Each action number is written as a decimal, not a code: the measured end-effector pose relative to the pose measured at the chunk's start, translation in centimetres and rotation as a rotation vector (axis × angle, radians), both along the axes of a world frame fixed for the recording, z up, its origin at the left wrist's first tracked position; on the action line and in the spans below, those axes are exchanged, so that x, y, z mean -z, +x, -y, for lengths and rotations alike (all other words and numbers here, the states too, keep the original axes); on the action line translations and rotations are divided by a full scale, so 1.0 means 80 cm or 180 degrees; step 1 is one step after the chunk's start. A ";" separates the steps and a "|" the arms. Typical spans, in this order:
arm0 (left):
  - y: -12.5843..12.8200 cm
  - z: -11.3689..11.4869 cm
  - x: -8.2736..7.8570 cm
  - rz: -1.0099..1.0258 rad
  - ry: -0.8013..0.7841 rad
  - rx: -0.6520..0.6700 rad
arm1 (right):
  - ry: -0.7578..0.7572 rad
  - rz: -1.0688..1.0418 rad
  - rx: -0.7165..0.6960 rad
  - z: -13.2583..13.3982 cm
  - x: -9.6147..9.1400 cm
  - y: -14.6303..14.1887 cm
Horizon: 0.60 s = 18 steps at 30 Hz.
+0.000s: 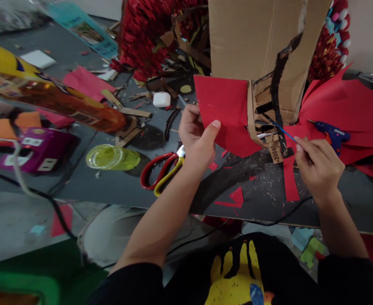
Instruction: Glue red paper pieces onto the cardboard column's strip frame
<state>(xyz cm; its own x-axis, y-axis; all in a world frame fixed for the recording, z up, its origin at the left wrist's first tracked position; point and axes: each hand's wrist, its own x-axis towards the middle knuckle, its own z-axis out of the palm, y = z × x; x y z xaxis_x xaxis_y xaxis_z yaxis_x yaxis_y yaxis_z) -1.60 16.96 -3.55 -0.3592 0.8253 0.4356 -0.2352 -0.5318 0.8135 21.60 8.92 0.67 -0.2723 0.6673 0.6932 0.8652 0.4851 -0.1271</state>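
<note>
Black shirt point(278, 267) | cardboard tab point(275, 154): "-2008" | left hand point(198, 137): pinching red card point(227, 108) | right hand point(320, 164): gripping blue stick point(284, 131)

The light was dim and cool, seemingly from overhead. Beneath the card point(223, 112), a dark shadow slanted toward the tabletop's point(84, 181) front edge. Glints marked the jar point(115, 157) and the bottle point(68, 101), which looked stretched and soft at the left end. Plastic point(8, 16) by the far left corner was smeared; the card and stick point(284, 131) showed more clearly.
</note>
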 end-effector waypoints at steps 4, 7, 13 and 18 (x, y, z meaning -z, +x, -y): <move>0.000 0.000 0.001 0.0005 -0.0022 -0.0003 | 0.0019 0.0218 -0.0034 0.001 0.003 -0.001; -0.001 0.000 0.000 0.0024 -0.0015 -0.0021 | 0.0053 0.0309 -0.0040 0.001 0.003 -0.001; 0.000 -0.001 -0.002 0.0072 -0.0028 -0.0031 | 0.0331 0.0218 0.0035 0.002 -0.001 -0.002; 0.001 0.000 -0.002 0.0054 0.0003 0.0023 | 0.0205 0.0173 -0.0050 0.001 0.001 -0.003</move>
<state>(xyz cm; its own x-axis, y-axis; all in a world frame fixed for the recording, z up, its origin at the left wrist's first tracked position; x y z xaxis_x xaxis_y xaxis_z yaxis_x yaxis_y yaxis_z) -1.51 16.96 -3.41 -0.3607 0.8275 0.4303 -0.2527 -0.5308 0.8089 21.33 8.82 0.62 -0.3208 0.6172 0.7184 0.8622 0.5043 -0.0482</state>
